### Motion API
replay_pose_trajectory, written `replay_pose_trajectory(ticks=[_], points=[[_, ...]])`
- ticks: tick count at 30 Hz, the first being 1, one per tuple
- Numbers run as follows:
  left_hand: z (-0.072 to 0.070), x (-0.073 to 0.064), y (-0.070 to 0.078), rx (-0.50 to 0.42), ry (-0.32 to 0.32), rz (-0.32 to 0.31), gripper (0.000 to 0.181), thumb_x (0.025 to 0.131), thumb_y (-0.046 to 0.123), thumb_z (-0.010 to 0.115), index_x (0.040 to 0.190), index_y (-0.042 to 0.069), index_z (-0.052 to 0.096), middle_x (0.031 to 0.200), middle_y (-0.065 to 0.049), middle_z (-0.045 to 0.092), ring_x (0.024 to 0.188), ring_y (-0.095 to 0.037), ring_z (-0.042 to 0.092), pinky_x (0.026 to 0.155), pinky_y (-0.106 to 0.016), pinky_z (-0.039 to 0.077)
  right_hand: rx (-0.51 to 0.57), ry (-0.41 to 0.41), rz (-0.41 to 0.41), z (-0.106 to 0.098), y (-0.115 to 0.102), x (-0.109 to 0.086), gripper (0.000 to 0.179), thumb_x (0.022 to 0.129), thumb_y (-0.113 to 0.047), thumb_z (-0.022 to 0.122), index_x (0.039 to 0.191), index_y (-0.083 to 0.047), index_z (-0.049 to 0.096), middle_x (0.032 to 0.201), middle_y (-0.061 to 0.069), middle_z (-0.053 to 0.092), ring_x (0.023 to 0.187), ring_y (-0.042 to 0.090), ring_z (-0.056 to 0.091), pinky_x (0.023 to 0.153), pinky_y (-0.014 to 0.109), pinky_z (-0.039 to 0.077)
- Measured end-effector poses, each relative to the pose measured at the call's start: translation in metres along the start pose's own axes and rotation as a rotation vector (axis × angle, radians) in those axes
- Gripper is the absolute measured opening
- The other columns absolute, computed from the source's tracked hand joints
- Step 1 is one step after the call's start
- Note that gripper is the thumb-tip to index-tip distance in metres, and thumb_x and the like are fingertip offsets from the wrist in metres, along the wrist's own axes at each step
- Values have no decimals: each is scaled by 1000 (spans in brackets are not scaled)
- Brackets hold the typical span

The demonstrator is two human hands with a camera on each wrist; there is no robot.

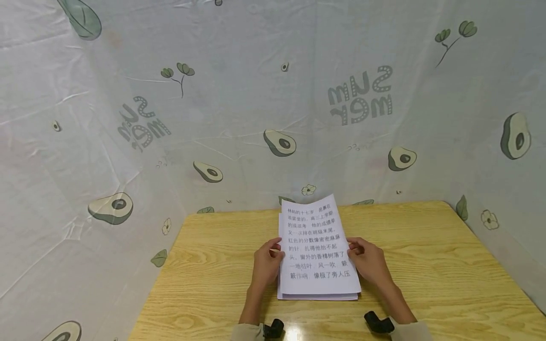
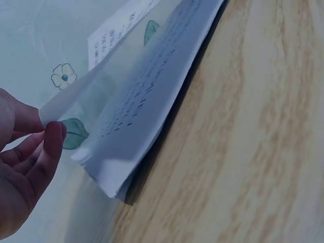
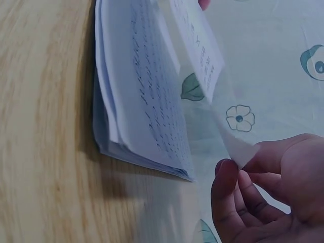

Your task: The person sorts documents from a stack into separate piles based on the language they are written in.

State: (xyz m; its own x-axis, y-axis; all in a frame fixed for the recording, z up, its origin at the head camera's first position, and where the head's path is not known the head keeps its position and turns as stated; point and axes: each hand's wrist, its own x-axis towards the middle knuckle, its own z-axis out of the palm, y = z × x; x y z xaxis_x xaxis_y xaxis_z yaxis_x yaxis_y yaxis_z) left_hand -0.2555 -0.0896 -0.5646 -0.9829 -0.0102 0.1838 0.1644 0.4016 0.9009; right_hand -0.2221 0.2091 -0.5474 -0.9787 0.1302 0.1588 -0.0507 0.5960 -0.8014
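A white sheet of paper (image 1: 317, 244) printed with large Chinese characters is held up by its two side edges. My left hand (image 1: 265, 265) pinches the left edge between thumb and fingers, and my right hand (image 1: 372, 263) pinches the right edge. Under it lies a paper stack (image 1: 317, 297), mostly hidden in the head view. The left wrist view shows a gap between the raised sheet (image 2: 76, 96) and the printed top page of the stack (image 2: 144, 126). From the right wrist, several layers show along the edge of the stack (image 3: 109, 96).
The wood-grain table (image 1: 213, 265) extends on both sides of the paper. Behind and beside it hangs a pale cloth (image 1: 239, 109) with avocados, leaves and mirrored lettering. Black wrist devices (image 1: 273, 328) sit at both cuffs.
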Motion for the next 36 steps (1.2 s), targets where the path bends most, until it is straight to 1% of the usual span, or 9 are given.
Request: replay_pose_trajectory(ticks=[5, 9, 17, 21, 26, 30, 33, 36], points=[[-3, 0, 3, -28, 8, -19, 43, 91, -8, 75, 132, 3, 73, 104, -13, 74, 80, -13, 66, 66, -19, 55, 24, -15, 27, -3, -2, 0, 38, 99, -5, 68, 137, 1, 69, 110, 16, 73, 95, 21, 69, 76, 19, 51], [-4, 1, 3, -42, 8, -38, 43, 91, -8, 74, 133, 3, 73, 105, -13, 74, 80, -13, 66, 66, -19, 55, 37, -21, 31, -4, -2, -1, 38, 100, -5, 69, 137, 1, 69, 111, 17, 73, 96, 23, 70, 76, 19, 51], [-4, 1, 4, -41, 4, -43, 42, 92, -6, 76, 133, 3, 73, 107, -13, 74, 81, -14, 67, 67, -20, 57, 58, -31, 42, -6, 1, 0, 40, 101, -5, 69, 140, 2, 67, 114, 19, 73, 100, 24, 71, 79, 18, 53], [-5, 1, 3, -50, 4, -52, 42, 92, -6, 76, 132, 3, 74, 106, -13, 74, 80, -14, 67, 66, -20, 56, 90, -39, 46, -8, 0, 0, 41, 101, -3, 69, 141, 3, 66, 115, 20, 72, 100, 23, 70, 78, 16, 53], [-6, 1, 4, -65, 5, -44, 41, 91, -7, 77, 132, 3, 74, 106, -14, 74, 80, -14, 67, 63, -20, 56, 123, -53, 61, -9, -1, -1, 42, 102, -3, 68, 143, 3, 64, 117, 21, 71, 100, 20, 70, 78, 14, 53], [-7, 2, 4, -70, 6, -39, 41, 91, -7, 77, 131, 2, 74, 106, -15, 75, 80, -14, 68, 63, -20, 56, 144, -66, 63, -10, -1, -1, 44, 102, -3, 68, 145, 3, 62, 119, 23, 70, 99, 17, 70, 75, 17, 54], [-9, 2, 4, -73, 4, -48, 41, 91, -6, 76, 131, 2, 74, 106, -15, 75, 81, -14, 68, 64, -20, 57, 170, -76, 65, -8, -1, -2, 44, 103, -3, 67, 146, 2, 62, 120, 23, 70, 97, 15, 69, 72, 20, 56], [-11, 0, 0, -69, 2, -72, 41, 92, -5, 76, 132, 4, 74, 107, -13, 73, 81, -14, 67, 64, -20, 57, 196, -100, 69, -5, 0, -2, 45, 103, -2, 66, 147, 2, 61, 121, 24, 69, 94, 14, 68, 70, 23, 58]])
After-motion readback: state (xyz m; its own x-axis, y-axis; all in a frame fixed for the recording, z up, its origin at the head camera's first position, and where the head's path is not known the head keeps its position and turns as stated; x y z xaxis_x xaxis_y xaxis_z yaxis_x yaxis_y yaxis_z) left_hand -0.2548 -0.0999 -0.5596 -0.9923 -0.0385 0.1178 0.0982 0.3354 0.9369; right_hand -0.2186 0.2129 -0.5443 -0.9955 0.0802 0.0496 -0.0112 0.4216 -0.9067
